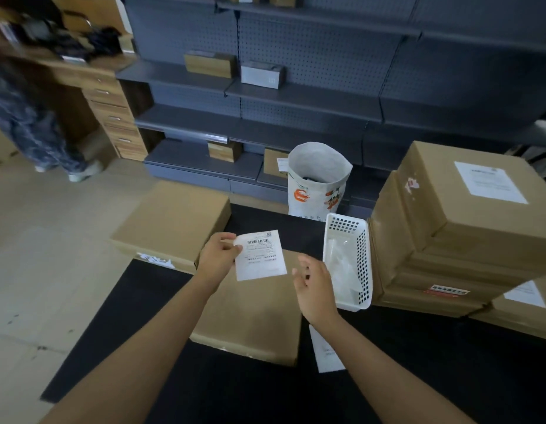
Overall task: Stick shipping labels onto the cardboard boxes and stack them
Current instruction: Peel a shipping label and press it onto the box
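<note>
The shipping label [260, 255] hangs printed face up, barcode toward its far edge, over the far end of the flat cardboard box [250, 316] lying on the black table mat [118, 316]. The left hand [218, 260] pinches the label's left edge between thumb and fingertips. The right hand [316, 284], at about four o'clock from the label and just apart from it, holds nothing, its fingers relaxed and slightly spread.

This looks like the labelling step: the box under the hands shows no label on its top. The next move probably calls for the right hand to take the label's free side so both hands can lay it flat; whether its backing is already off cannot be told.

At three o'clock from the label stands a white perforated basket [348, 261], and beyond that a stack of labelled boxes [449, 234], well apart. At ten o'clock lies another flat box [173, 218], no label visible on top. At one o'clock stands a printed paper bag [319, 182]. At five o'clock, beside the box, a white paper strip [325, 353] lies on the mat. Grey shelving [296, 96] fills the background.
</note>
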Demonstrator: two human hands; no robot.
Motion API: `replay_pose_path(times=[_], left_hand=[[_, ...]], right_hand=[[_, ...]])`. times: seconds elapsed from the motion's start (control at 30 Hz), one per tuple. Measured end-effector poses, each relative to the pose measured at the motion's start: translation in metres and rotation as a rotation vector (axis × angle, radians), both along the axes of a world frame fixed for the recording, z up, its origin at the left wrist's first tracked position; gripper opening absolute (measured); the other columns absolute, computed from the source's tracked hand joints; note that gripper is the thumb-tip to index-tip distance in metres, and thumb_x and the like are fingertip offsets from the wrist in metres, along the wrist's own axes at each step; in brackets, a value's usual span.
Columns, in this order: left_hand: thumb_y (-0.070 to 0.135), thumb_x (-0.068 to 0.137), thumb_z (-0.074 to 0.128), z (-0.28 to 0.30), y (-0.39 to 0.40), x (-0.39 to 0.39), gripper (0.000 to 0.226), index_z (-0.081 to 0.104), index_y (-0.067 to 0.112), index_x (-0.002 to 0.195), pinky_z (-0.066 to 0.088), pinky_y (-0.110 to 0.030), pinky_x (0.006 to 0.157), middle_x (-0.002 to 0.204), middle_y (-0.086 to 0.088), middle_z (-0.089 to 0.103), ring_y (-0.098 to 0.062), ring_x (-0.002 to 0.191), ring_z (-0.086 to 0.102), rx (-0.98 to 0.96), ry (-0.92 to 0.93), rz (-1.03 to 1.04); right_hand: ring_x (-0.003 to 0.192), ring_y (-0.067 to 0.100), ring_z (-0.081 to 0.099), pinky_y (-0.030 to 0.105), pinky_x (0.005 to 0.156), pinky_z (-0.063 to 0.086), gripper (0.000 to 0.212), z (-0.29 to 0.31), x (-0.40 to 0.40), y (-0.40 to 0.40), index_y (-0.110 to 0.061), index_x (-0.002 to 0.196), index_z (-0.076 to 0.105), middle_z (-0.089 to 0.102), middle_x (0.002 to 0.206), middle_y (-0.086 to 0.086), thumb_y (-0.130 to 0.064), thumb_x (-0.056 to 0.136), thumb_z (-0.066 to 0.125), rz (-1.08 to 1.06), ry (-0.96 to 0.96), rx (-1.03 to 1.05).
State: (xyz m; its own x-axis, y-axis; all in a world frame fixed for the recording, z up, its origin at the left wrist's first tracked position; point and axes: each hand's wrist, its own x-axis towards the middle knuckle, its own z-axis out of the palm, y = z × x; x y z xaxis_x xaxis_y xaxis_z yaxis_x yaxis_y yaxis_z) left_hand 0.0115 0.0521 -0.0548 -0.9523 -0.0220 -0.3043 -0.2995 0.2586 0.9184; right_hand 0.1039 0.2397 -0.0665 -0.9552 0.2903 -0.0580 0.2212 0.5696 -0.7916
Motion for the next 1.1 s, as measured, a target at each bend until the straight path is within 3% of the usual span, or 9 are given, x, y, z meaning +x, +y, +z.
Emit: replay_pose_path(times=[0.1, 0.23, 0.33, 0.47, 0.63, 0.8, 0.97, 1.03, 1.1], left_hand=[[0.006, 0.093, 0.057, -0.002, -0.028, -0.023, 0.018, 0.051, 0.014, 0.108, 0.049, -0.027, 0.068, 0.091, -0.006, 0.057, -0.016, 0.078, 0.057, 0.05, 0.004, -0.024], [0.005, 0.092, 0.059, -0.011, -0.059, -0.038, 0.018, 0.052, 0.014, 0.106, 0.053, -0.033, 0.075, 0.09, -0.005, 0.057, -0.015, 0.077, 0.059, 0.071, -0.021, -0.041], [0.005, 0.092, 0.058, -0.018, -0.071, -0.044, 0.018, 0.052, 0.014, 0.107, 0.052, -0.028, 0.071, 0.091, -0.003, 0.057, -0.015, 0.08, 0.059, 0.072, -0.044, -0.081], [0.006, 0.092, 0.06, -0.026, -0.074, -0.048, 0.018, 0.054, 0.015, 0.106, 0.053, -0.031, 0.072, 0.094, -0.005, 0.059, -0.016, 0.082, 0.06, 0.055, -0.061, -0.118], [0.008, 0.092, 0.06, -0.026, -0.069, -0.046, 0.019, 0.054, 0.026, 0.092, 0.054, -0.036, 0.079, 0.094, -0.004, 0.063, -0.017, 0.087, 0.063, 0.059, -0.062, -0.157], [0.01, 0.091, 0.061, -0.026, -0.066, -0.049, 0.015, 0.056, 0.019, 0.103, 0.053, -0.037, 0.08, 0.096, -0.005, 0.063, -0.017, 0.087, 0.062, 0.028, -0.072, -0.18], [0.01, 0.092, 0.059, -0.025, -0.059, -0.043, 0.019, 0.057, 0.014, 0.11, 0.047, -0.021, 0.065, 0.1, -0.004, 0.063, -0.016, 0.091, 0.062, -0.082, -0.024, -0.244], [0.008, 0.09, 0.059, -0.025, -0.055, -0.04, 0.025, 0.058, 0.014, 0.114, 0.046, -0.02, 0.073, 0.111, -0.002, 0.061, -0.014, 0.098, 0.059, -0.181, 0.057, -0.311], [0.01, 0.089, 0.061, -0.029, -0.053, -0.035, 0.035, 0.057, 0.014, 0.124, 0.044, -0.031, 0.094, 0.129, -0.006, 0.051, -0.022, 0.117, 0.05, -0.364, 0.154, -0.391]], right_hand=[[0.106, 0.015, 0.058, 0.026, 0.091, 0.044, 0.028, 0.003, -0.02, -0.03, -0.014, 0.119, 0.059, 0.062, 0.12, 0.003, -0.03, 0.1, 0.047, -0.11, -0.234, -0.286], [0.09, 0.016, 0.064, 0.032, 0.088, 0.05, 0.013, -0.002, -0.033, -0.069, -0.02, 0.09, 0.061, 0.07, 0.098, 0.002, -0.023, 0.097, 0.051, -0.19, -0.285, -0.454], [0.087, 0.016, 0.064, 0.028, 0.084, 0.05, 0.012, -0.005, -0.034, -0.089, -0.016, 0.089, 0.062, 0.07, 0.092, 0.0, -0.021, 0.097, 0.054, -0.226, -0.289, -0.501], [0.087, 0.02, 0.063, 0.039, 0.093, 0.05, 0.016, -0.01, -0.031, -0.099, -0.014, 0.084, 0.065, 0.071, 0.093, 0.008, -0.019, 0.094, 0.054, -0.282, -0.303, -0.5], [0.085, 0.017, 0.065, 0.035, 0.091, 0.051, 0.016, -0.014, -0.028, -0.094, -0.012, 0.085, 0.068, 0.071, 0.087, 0.004, -0.018, 0.093, 0.056, -0.299, -0.269, -0.555], [0.083, 0.015, 0.064, 0.031, 0.089, 0.051, 0.016, -0.011, -0.026, -0.089, -0.01, 0.086, 0.069, 0.071, 0.085, 0.002, -0.015, 0.095, 0.056, -0.272, -0.26, -0.622], [0.086, 0.016, 0.064, 0.036, 0.094, 0.052, 0.017, -0.008, -0.026, -0.085, -0.011, 0.086, 0.069, 0.071, 0.087, 0.004, -0.016, 0.095, 0.055, -0.253, -0.257, -0.626], [0.087, 0.018, 0.064, 0.038, 0.096, 0.051, 0.018, -0.007, -0.026, -0.082, -0.012, 0.085, 0.069, 0.071, 0.087, 0.004, -0.017, 0.095, 0.055, -0.255, -0.257, -0.632], [0.089, 0.019, 0.064, 0.039, 0.096, 0.051, 0.018, -0.008, -0.026, -0.08, -0.013, 0.085, 0.07, 0.071, 0.088, 0.004, -0.019, 0.094, 0.056, -0.258, -0.26, -0.633]])
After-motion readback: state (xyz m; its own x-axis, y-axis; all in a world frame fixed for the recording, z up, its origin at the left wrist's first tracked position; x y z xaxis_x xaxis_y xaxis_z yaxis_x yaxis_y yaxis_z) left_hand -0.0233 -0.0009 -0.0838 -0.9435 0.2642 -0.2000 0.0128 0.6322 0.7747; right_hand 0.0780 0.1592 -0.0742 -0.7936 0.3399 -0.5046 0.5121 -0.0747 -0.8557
